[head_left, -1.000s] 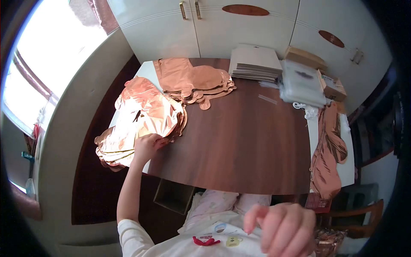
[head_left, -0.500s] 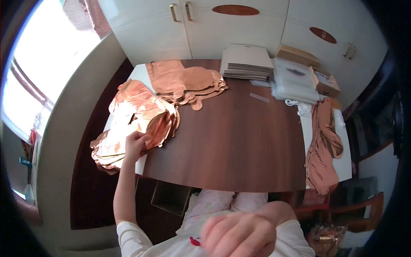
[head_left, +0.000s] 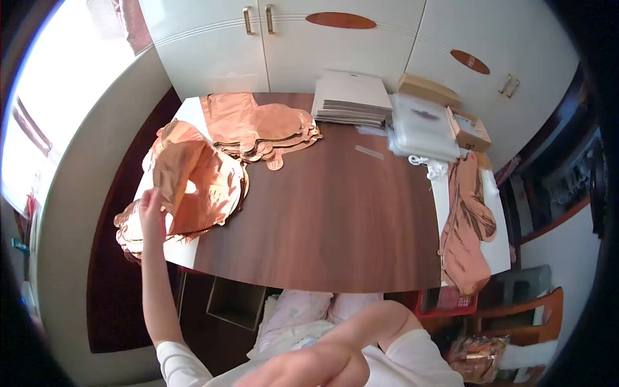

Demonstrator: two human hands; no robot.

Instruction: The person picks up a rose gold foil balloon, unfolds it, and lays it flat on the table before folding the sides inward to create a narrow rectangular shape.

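Note:
At the left of the table, my left hand [head_left: 152, 202] pinches the edge of a shiny copper-coloured foil piece [head_left: 173, 169], lifted and folded back over a foil stack [head_left: 222, 187]. Behind that stack lies another pile of copper foil shapes [head_left: 258, 126]. My right hand [head_left: 316, 366] is low in front of my body, at the bottom edge of the view; its fingers are blurred and partly cut off.
At the back of the brown table [head_left: 322, 213] are stacked grey boards [head_left: 351, 97], clear plastic bags [head_left: 422, 126] and an open carton [head_left: 471, 129]. Folded copper foil [head_left: 464, 226] lies on the right. A wooden chair [head_left: 548, 316] stands at the lower right.
My left hand has moved left, and the foil in it is now raised and folded over. My right hand has moved down and left. The whole view has shifted slightly.

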